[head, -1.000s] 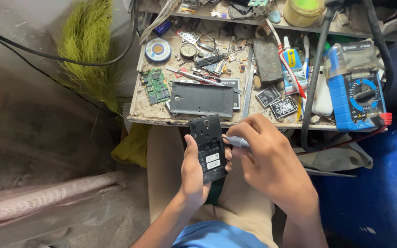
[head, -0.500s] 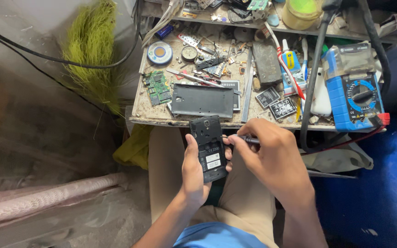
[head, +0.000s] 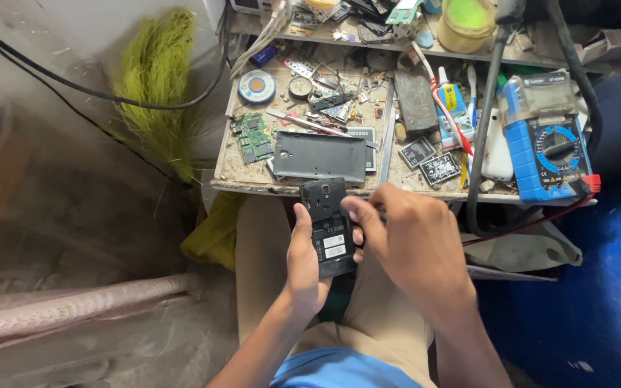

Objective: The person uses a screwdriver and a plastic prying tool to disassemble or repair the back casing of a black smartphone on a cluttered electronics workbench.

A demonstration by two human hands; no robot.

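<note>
The left hand [head: 307, 262] is cradling an opened black phone [head: 328, 226] from below and behind, its grip wrapped around the lower half with the thumb lying along the left edge and the fingers tucked out of sight behind. The phone is standing almost upright over the person's lap, just in front of the desk [head: 253, 183], with its back cover off and white labels showing in the battery bay. The right hand [head: 411, 241] is coming in from the right side, its forefinger and thumb pinching narrowly at the phone's right edge near the top; whether it is holding a small tool there I cannot tell, since the fingers are hiding the spot.

The phone is looking light and stiff, a thin slab that should not be bending in the palm. With the cover off, the exposed inner parts are likely fragile, so the side edges seem the safest places to take hold, not the open back. The smooth plastic rim may be slippery, which would favour a wrapped hold like the left hand's.

Further out, a grey back cover [head: 320, 155] is lying flat on the desk just above the phone, with a green circuit board [head: 254, 136] to its left and a blue multimeter [head: 548, 147] well off to the right among cables and loose parts.
</note>
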